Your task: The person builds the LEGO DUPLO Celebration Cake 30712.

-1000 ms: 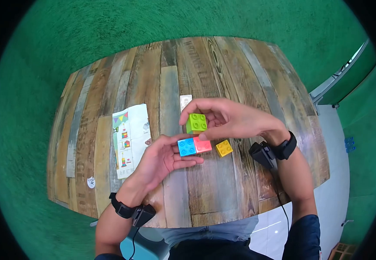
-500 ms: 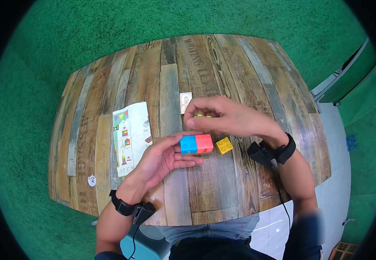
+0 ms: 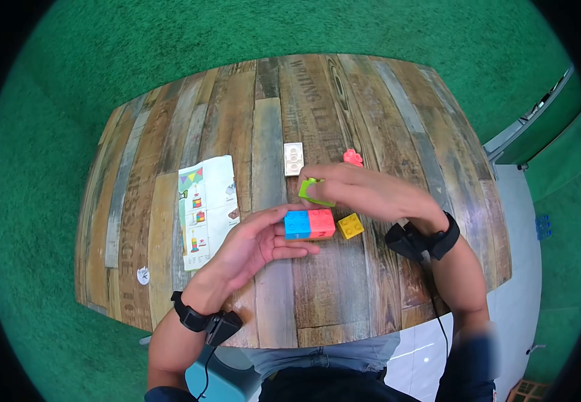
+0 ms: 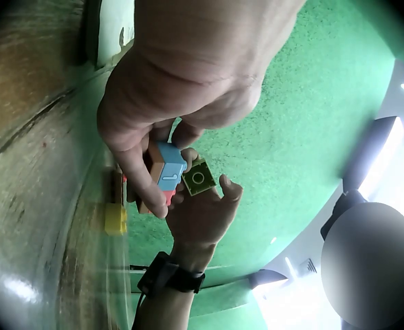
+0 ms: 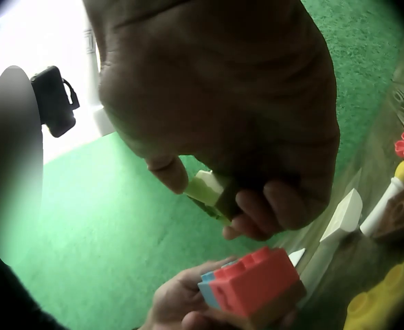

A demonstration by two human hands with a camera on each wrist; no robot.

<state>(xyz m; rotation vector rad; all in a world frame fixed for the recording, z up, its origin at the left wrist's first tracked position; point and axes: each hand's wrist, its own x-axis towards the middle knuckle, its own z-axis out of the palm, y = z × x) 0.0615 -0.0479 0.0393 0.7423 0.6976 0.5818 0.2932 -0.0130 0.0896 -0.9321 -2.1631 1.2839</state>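
— One blue brick [image 3: 297, 224], one red brick [image 3: 321, 224], side by side, in the left hand's [image 3: 245, 251] grip! One yellow brick [image 3: 350, 226] just beside.
— Right hand [image 3: 374, 190], grip pinching one green brick [image 4: 199, 178], aloft!
— Changed?
— One red flower [image 3: 352, 157] shows more than half a second ago!
— Planked surface [image 3: 334, 288] below, green carpet [image 3: 46, 167] beyond.

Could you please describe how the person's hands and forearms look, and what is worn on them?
The left hand and the right hand are bare. Both have a black wrist strap with a boxy black camera and a thin dark cable. The dark blue sleeves leave the forearms bare.
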